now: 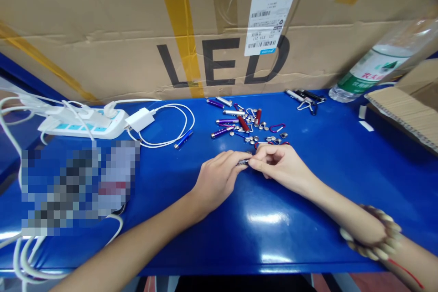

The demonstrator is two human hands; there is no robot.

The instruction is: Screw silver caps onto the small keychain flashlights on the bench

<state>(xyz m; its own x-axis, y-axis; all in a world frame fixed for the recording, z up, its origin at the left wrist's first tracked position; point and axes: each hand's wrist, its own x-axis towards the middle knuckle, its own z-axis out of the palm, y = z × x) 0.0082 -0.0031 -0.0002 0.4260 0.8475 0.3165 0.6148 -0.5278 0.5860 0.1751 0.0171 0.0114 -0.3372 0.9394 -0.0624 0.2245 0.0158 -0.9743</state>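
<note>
Head camera view: both of the person's hands meet in the middle of the glossy blue table (308, 219). The left hand (219, 175) is curled almost closed, fingertips pinching one end of a small silvery metal tube (243, 162). The right hand (280, 166) is curled too, thumb and forefinger nipping the other end. The tube sits right between the two hands, just above the tabletop.

Just behind the hands lies a scattered pile of tiny purple, red and silver keychain torches and loose bits (244, 123) – not touching either hand. A brown bead bracelet (372, 237) is on the right wrist. Off to the left there's a white power strip (82, 123) with a white plug-in charger (139, 119) beside it, and a big cardboard box printed "LED" (222, 59) stands along the back.
</note>
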